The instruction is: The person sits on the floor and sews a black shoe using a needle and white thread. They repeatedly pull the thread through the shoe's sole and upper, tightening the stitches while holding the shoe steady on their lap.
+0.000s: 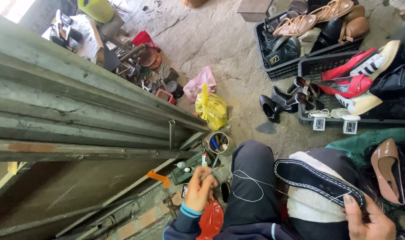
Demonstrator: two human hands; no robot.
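Note:
A black shoe sole with white stitching along its edge (315, 178) lies across a white cloth on my lap. My right hand (367, 220) grips its near end. My left hand (200, 187) is closed, pinching a white thread (249, 186) that loops over my dark trouser leg toward the sole. Whether a needle is in the fingers cannot be told.
A green metal door (78, 111) fills the left. A tin with pens (219, 143) and a yellow bag (212, 110) sit ahead of my knee. Black crates of shoes (309, 31) stand at the upper right, black heels (282, 100) on the floor, a tan heel (387, 171) at right.

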